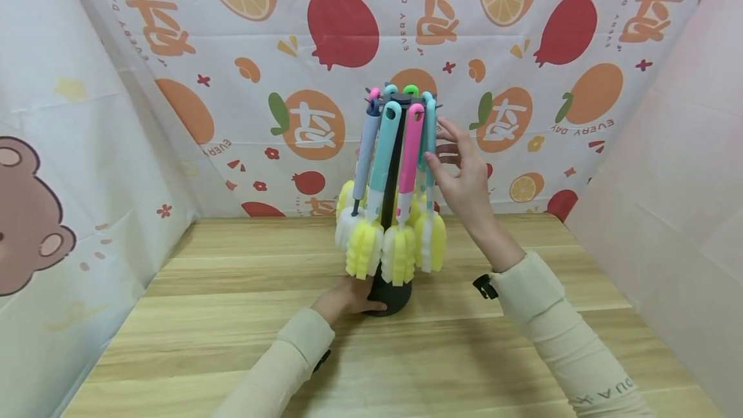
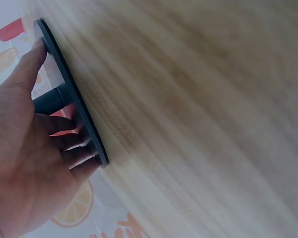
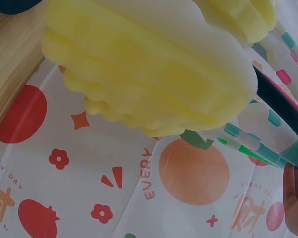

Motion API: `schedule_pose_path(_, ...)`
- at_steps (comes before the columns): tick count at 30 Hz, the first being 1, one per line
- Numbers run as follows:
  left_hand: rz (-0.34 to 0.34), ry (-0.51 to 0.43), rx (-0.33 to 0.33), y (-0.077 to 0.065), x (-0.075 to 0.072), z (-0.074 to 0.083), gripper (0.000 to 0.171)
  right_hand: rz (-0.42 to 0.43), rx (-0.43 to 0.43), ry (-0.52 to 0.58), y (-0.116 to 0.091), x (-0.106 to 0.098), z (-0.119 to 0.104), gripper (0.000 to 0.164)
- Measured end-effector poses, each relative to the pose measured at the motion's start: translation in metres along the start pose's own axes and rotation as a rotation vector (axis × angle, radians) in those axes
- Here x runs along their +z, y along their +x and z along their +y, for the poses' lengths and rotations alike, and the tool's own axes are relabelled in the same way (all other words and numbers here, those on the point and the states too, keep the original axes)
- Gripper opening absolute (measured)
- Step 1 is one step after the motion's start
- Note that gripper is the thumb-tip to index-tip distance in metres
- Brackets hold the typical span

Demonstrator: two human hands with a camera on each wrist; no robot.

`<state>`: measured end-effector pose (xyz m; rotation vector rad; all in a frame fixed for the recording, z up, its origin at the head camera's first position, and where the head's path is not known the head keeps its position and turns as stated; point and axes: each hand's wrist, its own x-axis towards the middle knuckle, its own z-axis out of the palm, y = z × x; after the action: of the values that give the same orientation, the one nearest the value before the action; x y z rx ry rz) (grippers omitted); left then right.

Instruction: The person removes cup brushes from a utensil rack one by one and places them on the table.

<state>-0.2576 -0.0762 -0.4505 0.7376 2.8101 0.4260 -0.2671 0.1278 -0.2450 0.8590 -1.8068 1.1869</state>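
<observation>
A dark rack [image 1: 392, 295] with a round base and pole stands upright on the table, several sponge bottle brushes hanging from its top hooks. My left hand [image 1: 348, 295] presses on the base, its thumb and fingers spread either side of the pole [image 2: 52, 100]. On the rack's right side, my right hand [image 1: 464, 176] pinches a turquoise-handled sponge brush [image 1: 431, 124], thumb in front and fingers behind. That brush's yellow-and-white sponge head [image 1: 431, 242] hangs below. Facing me are another turquoise-handled brush [image 1: 385, 147] and a pink-handled brush [image 1: 411, 150]. A grey-blue-handled brush [image 1: 366, 150] hangs at the left.
The wood-grain table [image 1: 232, 353] spreads round the base. Close behind the rack hangs a fruit-print cloth [image 1: 249, 115], with pale cloth walls [image 1: 667, 179] at both sides. Green [image 1: 411, 90] and other handle tips show at the back of the rack.
</observation>
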Motion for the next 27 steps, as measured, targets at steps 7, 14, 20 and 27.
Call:
schedule_pose_path(7, -0.025, -0.005, -0.009, -0.0010, -0.0015, 0.0015, 0.091, 0.001, 0.002, 0.006, 0.0014, -0.0004, -0.0005, 0.046)
schedule_pose_path(14, -0.029, -0.012, -0.011, -0.0008, -0.0033, 0.0017, 0.088, -0.007, 0.007, 0.020, 0.0043, -0.0010, 0.0001, 0.045)
schedule_pose_path(20, -0.007, -0.054, 0.005, -0.0037, -0.0069, 0.0037, 0.091, -0.008, 0.006, 0.011, 0.0055, -0.0026, -0.0005, 0.045)
schedule_pose_path(27, -0.008, -0.050, 0.011, -0.0027, -0.0044, 0.0032, 0.090, -0.021, 0.004, -0.025, 0.0048, -0.0047, -0.0011, 0.046)
